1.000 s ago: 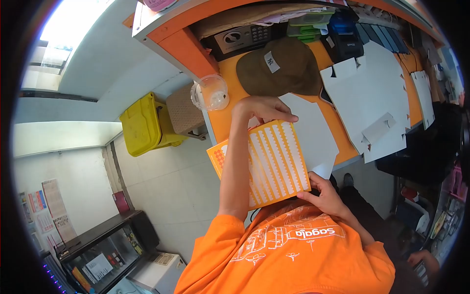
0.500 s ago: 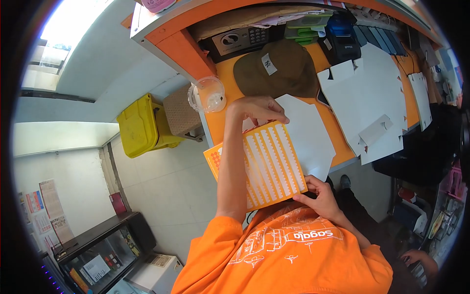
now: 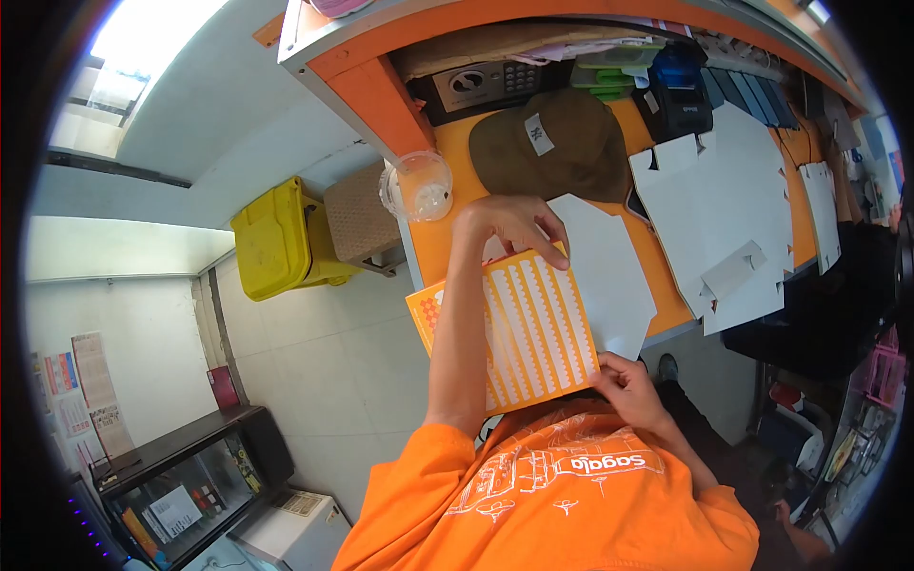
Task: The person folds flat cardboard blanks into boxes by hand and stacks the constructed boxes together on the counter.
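Observation:
A flat yellow-and-orange printed cardboard piece (image 3: 535, 328) with white wavy-edged stripes is tilted in front of my orange shirt. I cannot tell whether it is a folded box or a single panel. My left hand (image 3: 519, 226) is bent over its upper edge, fingers closed near the top right corner; the left forearm hides part of its printed face. At the lower right corner my right hand (image 3: 625, 388) pinches the edge between thumb and fingers. Just beyond it, a white die-cut cardboard sheet (image 3: 614, 276) lies on the orange desk (image 3: 438, 249).
A brown cap (image 3: 552, 147), a clear plastic cup (image 3: 416, 186) and a safe (image 3: 481, 86) are at the back. More white cut sheets (image 3: 719, 209) lie to the right, near a black printer (image 3: 678, 100). A yellow bin (image 3: 276, 238) stands left; another person's dark clothing shows at right.
My view has shifted slightly. The left fingers now reach lower over the top right corner of the cardboard piece, while my right hand keeps its pinch at the lower right corner.

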Action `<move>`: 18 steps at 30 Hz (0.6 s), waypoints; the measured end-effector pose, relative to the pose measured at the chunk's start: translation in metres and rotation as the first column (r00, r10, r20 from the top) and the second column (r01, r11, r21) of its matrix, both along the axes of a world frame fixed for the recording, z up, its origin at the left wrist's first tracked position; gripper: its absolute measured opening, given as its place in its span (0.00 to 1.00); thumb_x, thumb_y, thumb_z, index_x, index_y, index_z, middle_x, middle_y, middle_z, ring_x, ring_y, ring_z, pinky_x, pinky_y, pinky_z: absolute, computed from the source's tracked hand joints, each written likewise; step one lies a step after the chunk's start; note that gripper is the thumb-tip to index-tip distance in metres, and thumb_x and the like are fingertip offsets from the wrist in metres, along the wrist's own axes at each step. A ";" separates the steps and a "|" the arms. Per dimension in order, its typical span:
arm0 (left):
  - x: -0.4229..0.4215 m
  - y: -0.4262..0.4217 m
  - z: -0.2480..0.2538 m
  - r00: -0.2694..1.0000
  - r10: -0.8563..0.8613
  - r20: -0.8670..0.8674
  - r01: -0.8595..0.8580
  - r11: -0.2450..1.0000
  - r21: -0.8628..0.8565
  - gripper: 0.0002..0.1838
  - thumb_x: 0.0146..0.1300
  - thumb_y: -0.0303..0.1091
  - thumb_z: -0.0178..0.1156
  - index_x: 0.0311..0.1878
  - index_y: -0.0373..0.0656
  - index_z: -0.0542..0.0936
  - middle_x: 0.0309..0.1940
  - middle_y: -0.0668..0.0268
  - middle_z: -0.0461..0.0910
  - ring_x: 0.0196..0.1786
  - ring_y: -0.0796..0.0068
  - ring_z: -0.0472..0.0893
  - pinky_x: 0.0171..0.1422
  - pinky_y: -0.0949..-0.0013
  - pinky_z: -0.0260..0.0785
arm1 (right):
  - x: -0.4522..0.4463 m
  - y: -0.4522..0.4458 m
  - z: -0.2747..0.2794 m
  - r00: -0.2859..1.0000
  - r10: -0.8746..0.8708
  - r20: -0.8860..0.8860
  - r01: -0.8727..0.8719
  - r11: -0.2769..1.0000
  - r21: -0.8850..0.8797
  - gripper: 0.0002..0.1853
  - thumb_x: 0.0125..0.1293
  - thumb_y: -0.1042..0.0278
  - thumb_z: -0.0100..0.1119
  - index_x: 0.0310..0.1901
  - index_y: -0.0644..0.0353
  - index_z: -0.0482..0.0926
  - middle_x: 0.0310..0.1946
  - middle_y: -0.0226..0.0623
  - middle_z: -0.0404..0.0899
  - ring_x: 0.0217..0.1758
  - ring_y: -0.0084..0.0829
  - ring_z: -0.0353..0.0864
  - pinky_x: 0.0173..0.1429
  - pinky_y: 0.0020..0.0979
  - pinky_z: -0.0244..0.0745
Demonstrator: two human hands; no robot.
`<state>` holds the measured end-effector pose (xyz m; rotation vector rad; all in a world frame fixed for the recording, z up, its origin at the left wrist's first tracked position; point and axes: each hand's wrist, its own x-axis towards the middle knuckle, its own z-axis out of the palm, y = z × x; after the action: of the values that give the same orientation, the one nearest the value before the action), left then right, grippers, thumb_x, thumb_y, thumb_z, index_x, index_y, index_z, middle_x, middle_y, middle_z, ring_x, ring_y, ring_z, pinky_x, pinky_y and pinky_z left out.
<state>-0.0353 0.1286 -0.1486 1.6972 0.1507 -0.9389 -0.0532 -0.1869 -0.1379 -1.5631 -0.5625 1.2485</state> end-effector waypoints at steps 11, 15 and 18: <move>-0.008 -0.005 0.003 0.999 -0.028 0.035 0.021 0.984 0.180 0.47 0.39 0.73 0.63 0.61 0.53 0.72 0.51 0.59 0.76 0.48 0.65 0.78 0.47 0.67 0.73 | 0.058 0.072 -0.103 0.064 0.337 0.939 -0.107 0.938 -0.329 0.35 0.61 0.53 0.51 0.69 0.49 0.56 0.73 0.40 0.44 0.75 0.54 0.38 0.71 0.62 0.32; -0.008 -0.010 0.001 0.995 -0.047 0.088 0.018 0.952 0.304 0.50 0.34 0.77 0.62 0.59 0.53 0.74 0.51 0.58 0.77 0.52 0.62 0.77 0.52 0.65 0.71 | 0.058 0.073 -0.104 0.066 0.344 0.937 -0.098 0.936 -0.337 0.34 0.62 0.48 0.47 0.69 0.47 0.57 0.73 0.39 0.45 0.75 0.54 0.37 0.70 0.64 0.30; -0.013 -0.011 0.015 0.997 -0.032 0.070 0.012 0.963 0.271 0.51 0.35 0.77 0.61 0.61 0.53 0.73 0.53 0.57 0.76 0.53 0.60 0.76 0.55 0.64 0.70 | 0.054 0.073 -0.106 0.057 0.355 0.933 -0.064 0.934 -0.352 0.34 0.62 0.47 0.47 0.69 0.47 0.57 0.73 0.38 0.45 0.75 0.53 0.36 0.70 0.65 0.29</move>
<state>-0.0480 0.1181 -0.1336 1.9861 0.2196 -0.9016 0.0010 -0.1139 -0.2435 -2.5233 -1.6513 0.1094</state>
